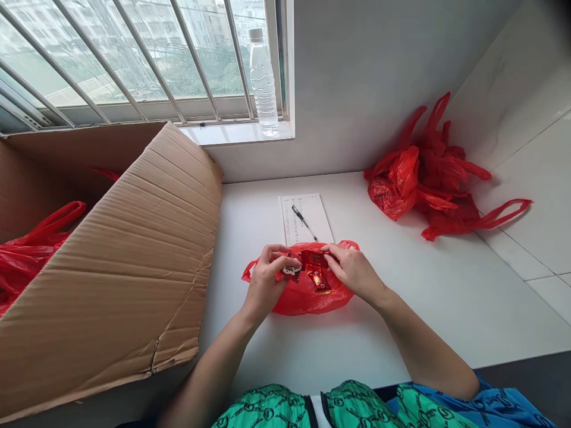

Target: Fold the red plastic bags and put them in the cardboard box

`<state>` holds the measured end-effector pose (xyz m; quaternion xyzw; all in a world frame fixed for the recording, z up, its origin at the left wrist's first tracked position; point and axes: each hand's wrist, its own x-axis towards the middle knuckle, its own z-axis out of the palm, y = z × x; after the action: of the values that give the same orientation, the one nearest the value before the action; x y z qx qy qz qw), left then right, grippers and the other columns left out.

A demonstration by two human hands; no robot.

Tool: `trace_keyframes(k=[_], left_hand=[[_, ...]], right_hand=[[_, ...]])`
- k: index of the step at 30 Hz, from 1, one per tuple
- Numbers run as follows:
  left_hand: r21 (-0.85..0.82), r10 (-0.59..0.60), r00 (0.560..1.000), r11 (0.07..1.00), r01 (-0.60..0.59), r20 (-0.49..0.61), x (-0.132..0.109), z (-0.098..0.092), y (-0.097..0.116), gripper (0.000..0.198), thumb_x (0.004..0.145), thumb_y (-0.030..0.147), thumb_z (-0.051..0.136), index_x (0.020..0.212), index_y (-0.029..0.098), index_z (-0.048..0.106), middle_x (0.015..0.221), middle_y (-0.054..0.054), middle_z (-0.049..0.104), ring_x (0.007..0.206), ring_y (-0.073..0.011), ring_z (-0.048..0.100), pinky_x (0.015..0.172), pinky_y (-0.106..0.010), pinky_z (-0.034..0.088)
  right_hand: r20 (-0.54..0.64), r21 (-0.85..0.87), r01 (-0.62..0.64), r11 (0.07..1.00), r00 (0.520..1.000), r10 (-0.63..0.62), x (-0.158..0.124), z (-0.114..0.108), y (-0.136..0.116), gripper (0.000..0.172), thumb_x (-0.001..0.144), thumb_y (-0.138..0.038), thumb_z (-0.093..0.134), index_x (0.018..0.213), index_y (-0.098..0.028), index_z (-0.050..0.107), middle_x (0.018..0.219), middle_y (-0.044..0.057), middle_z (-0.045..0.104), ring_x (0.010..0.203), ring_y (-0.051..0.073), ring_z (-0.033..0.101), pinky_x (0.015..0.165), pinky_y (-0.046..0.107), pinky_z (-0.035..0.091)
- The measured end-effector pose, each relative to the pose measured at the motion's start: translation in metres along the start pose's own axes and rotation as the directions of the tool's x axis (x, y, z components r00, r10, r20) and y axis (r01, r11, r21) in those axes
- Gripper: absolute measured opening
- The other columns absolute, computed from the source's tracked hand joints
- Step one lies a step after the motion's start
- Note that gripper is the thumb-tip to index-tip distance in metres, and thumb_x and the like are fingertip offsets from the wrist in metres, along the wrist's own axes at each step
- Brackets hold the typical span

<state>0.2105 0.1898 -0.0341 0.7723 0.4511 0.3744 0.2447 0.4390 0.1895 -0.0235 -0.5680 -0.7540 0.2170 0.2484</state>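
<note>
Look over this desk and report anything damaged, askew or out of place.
The cardboard box at the left is damaged: its flap is creased and torn near its lower edge. Spare red bags lie crumpled in the far corner. The left hand and right hand hold small red packets over a red bag; nothing spilled.

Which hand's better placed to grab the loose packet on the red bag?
Probably the right hand: though pinching a red packet, it sits right beside the loose packet; the left hand is farther off, pinching a white-labelled packet.
</note>
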Motion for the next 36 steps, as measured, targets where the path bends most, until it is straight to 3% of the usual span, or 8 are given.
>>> trace_keyframes(k=[7, 14, 16, 19, 22, 26, 30, 36], left_hand=[[-0.11, 0.054, 0.991, 0.992, -0.068, -0.124, 0.001, 0.002, 0.004, 0.019, 0.074, 0.002, 0.056, 0.077, 0.02, 0.059, 0.099, -0.004, 0.051, 0.095, -0.0158, 0.057, 0.074, -0.025, 0.052], [-0.064, 0.074, 0.99, 0.995, -0.082, -0.12, 0.001, -0.002, 0.004, 0.022, 0.07, -0.003, 0.048, 0.071, 0.019, 0.048, 0.101, -0.003, 0.053, 0.088, -0.013, 0.058, 0.064, -0.021, 0.047], [-0.038, 0.074, 0.994, 0.996, -0.077, -0.081, 0.002, -0.005, 0.005, 0.021, 0.07, -0.002, 0.047, 0.072, 0.019, 0.048, 0.102, -0.004, 0.055, 0.087, -0.0135, 0.059, 0.064, -0.022, 0.047], [0.018, 0.088, 0.991, 0.996, -0.091, 0.104, 0.003, -0.01, 0.004, 0.02, 0.072, 0.0, 0.047, 0.075, 0.02, 0.049, 0.104, -0.005, 0.059, 0.087, -0.0149, 0.061, 0.065, -0.023, 0.047], [0.105, 0.08, 0.951, 0.988, -0.116, 0.299, 0.003, -0.014, 0.002, 0.02, 0.071, 0.003, 0.05, 0.079, 0.021, 0.051, 0.097, -0.003, 0.063, 0.082, -0.0164, 0.061, 0.065, -0.025, 0.046], [0.2, 0.022, 0.895, 0.972, -0.124, 0.446, 0.001, -0.015, 0.002, 0.024, 0.069, 0.005, 0.051, 0.085, 0.022, 0.055, 0.091, -0.002, 0.063, 0.076, -0.0175, 0.059, 0.063, -0.026, 0.043], [0.214, -0.012, 0.879, 0.971, -0.103, 0.477, 0.001, -0.018, 0.006, 0.024, 0.07, 0.007, 0.046, 0.086, 0.022, 0.056, 0.095, -0.003, 0.063, 0.079, -0.0189, 0.059, 0.067, -0.028, 0.045], [0.34, -0.126, 0.938, 0.94, 0.009, 0.323, 0.003, -0.013, -0.005, 0.034, 0.085, 0.008, 0.035, 0.098, 0.023, 0.062, 0.099, -0.003, 0.07, 0.085, -0.0217, 0.064, 0.073, -0.033, 0.049]], right_hand=[[-0.005, 0.078, -0.027, 0.997, 1.0, 0.027, -0.001, -0.003, -0.005, 0.023, 0.096, -0.027, 0.042, 0.105, -0.023, 0.064, 0.079, 0.002, 0.07, 0.062, 0.017, 0.06, 0.062, 0.029, 0.042], [-0.039, 0.076, -0.041, 0.996, 0.998, 0.044, -0.002, -0.007, -0.005, 0.025, 0.095, -0.028, 0.042, 0.103, -0.024, 0.065, 0.065, -0.001, 0.064, 0.058, 0.017, 0.055, 0.059, 0.029, 0.039], [-0.04, 0.054, -0.036, 0.998, 0.998, 0.038, -0.001, -0.007, -0.004, 0.025, 0.095, -0.026, 0.042, 0.103, -0.024, 0.065, 0.067, 0.0, 0.065, 0.059, 0.017, 0.056, 0.06, 0.028, 0.039], [-0.052, -0.034, -0.039, 0.999, 0.998, 0.037, -0.001, -0.005, -0.002, 0.025, 0.093, -0.023, 0.043, 0.102, -0.023, 0.067, 0.073, 0.0, 0.069, 0.061, 0.016, 0.057, 0.06, 0.028, 0.037], [-0.066, -0.133, -0.044, 0.99, 0.997, 0.035, -0.001, -0.002, 0.001, 0.025, 0.091, -0.021, 0.044, 0.098, -0.024, 0.067, 0.075, 0.0, 0.07, 0.062, 0.016, 0.058, 0.058, 0.028, 0.035], [-0.053, -0.224, -0.04, 0.974, 0.998, 0.029, -0.001, 0.0, 0.003, 0.024, 0.09, -0.018, 0.044, 0.095, -0.023, 0.067, 0.075, 0.0, 0.07, 0.06, 0.015, 0.057, 0.056, 0.028, 0.033], [-0.038, -0.248, -0.029, 0.968, 0.999, 0.02, -0.001, 0.002, 0.003, 0.024, 0.09, -0.016, 0.043, 0.097, -0.023, 0.066, 0.079, 0.001, 0.072, 0.061, 0.015, 0.059, 0.056, 0.028, 0.032], [-0.015, -0.233, -0.038, 0.972, 0.999, 0.036, -0.002, 0.002, -0.001, 0.026, 0.089, -0.013, 0.043, 0.098, -0.023, 0.066, 0.085, 0.001, 0.074, 0.065, 0.016, 0.061, 0.058, 0.028, 0.035]])
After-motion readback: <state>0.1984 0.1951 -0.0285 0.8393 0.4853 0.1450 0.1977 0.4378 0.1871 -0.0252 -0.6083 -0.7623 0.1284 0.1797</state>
